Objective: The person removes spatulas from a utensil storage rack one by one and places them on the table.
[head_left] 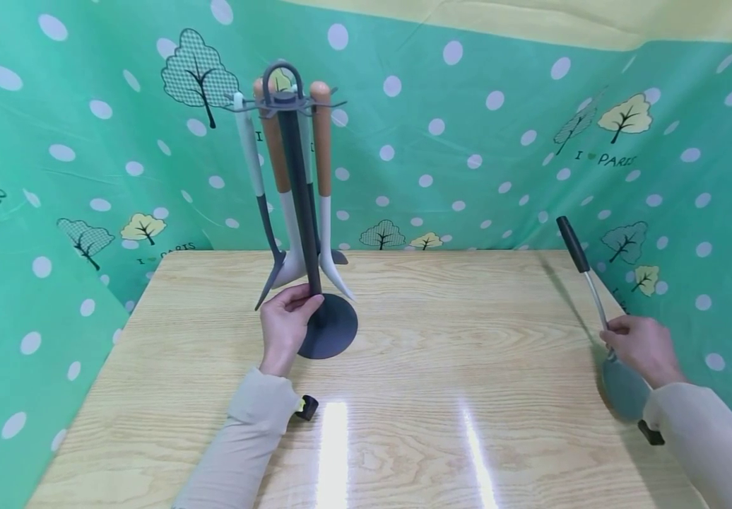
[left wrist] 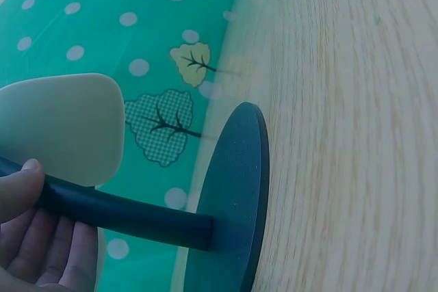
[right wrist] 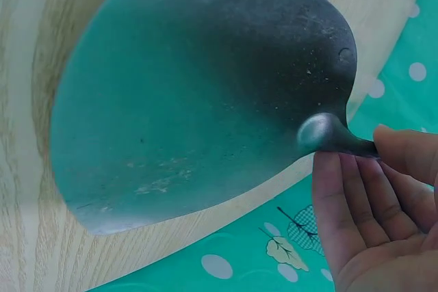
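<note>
A dark utensil rack with a round base stands at left of the table, hung with several utensils. My left hand grips its pole low down, just above the base; in the left wrist view the thumb and fingers close around the pole. Over at the right edge, my right hand pinches the metal shaft of a wok spatula near its blade. The spatula's black handle points up and away. In the right wrist view the broad, scuffed metal blade fills much of the picture.
On the rack hang a utensil with a wooden grip and white head and one with a pale grip and dark head. A green dotted curtain encloses the wooden table at the back and sides.
</note>
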{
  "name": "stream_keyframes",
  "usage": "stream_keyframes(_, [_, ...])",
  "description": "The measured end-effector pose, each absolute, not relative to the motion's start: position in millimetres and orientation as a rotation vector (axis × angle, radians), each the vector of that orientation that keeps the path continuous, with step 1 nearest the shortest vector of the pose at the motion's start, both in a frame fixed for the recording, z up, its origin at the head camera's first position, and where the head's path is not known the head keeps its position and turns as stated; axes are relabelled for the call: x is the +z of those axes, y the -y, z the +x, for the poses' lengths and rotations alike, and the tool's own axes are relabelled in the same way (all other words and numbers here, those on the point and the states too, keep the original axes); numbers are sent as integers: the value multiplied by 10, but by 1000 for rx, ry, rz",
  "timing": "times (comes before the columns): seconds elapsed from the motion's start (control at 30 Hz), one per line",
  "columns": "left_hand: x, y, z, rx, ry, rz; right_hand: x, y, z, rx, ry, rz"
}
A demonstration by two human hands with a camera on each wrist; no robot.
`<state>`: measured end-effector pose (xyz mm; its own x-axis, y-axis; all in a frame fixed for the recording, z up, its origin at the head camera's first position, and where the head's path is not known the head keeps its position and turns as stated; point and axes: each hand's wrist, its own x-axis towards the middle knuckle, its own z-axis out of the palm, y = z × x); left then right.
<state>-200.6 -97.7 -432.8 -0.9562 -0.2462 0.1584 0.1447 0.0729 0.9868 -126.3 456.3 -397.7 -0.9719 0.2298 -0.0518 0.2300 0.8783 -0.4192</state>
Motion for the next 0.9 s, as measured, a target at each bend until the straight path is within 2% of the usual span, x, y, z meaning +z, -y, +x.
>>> stream_keyframes(0.9, [-4322,980,-1993,-1972,2078,96,-3981,-4568,-1316,-551,-2886,330])
